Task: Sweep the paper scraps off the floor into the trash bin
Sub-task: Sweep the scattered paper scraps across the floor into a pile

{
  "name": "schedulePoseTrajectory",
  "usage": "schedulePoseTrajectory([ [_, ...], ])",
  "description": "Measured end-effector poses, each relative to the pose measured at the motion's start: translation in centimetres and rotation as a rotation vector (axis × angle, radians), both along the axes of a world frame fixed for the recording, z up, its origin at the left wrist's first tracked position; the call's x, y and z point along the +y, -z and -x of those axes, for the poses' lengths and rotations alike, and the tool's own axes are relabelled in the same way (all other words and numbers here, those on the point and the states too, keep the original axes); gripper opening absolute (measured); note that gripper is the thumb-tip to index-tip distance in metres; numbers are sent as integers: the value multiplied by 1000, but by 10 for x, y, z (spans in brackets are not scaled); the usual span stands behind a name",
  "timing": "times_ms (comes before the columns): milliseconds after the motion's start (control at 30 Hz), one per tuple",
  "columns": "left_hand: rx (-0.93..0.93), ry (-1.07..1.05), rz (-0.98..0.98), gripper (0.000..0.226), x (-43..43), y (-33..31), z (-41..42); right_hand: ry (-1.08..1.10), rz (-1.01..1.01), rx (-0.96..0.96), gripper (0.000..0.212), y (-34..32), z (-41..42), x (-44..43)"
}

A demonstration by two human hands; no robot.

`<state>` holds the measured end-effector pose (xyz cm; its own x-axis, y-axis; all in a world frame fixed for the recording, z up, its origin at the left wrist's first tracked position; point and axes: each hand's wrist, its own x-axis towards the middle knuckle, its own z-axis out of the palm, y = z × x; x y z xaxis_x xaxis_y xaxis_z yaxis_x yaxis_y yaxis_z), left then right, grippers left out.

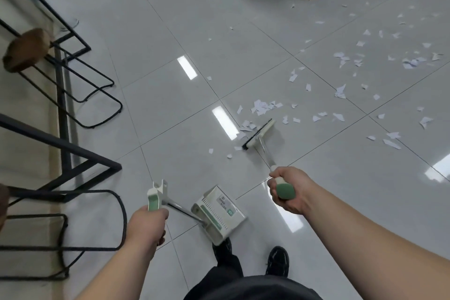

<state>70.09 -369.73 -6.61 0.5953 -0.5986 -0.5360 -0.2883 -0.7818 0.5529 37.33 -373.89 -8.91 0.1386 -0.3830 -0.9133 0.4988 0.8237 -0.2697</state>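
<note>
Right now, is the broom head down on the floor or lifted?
Down, it seems: the broom head's black bristles meet the floor, with paper scraps right beside them.

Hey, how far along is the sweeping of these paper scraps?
Early. Done: nothing visibly binned; no trash bin is in view. In hand: the right hand grips the broom, its head against a few scraps; the left hand holds the dustpan. Left: most scraps lie scattered across the floor at right.
</note>
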Motion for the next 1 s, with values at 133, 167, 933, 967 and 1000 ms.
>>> schedulePoseTrajectory([
  [133,24,-29,1,8,-2,10,-14,-202,3,76,9,-15,-3,3],
  [167,33,-36,1,8,-4,12,-18,-248,7,89,8,-18,-6,2],
  [933,153,24,-44,8,-123,52,-139,-698,-129,331,53,7,-99,-154],
  [967,149,37,-48,7,-128,52,-141,-681,-135,352,52,4,-93,-158],
  [1000,145,47,-50,6,-132,53,-143,-658,-143,369,51,2,-89,-164],
])
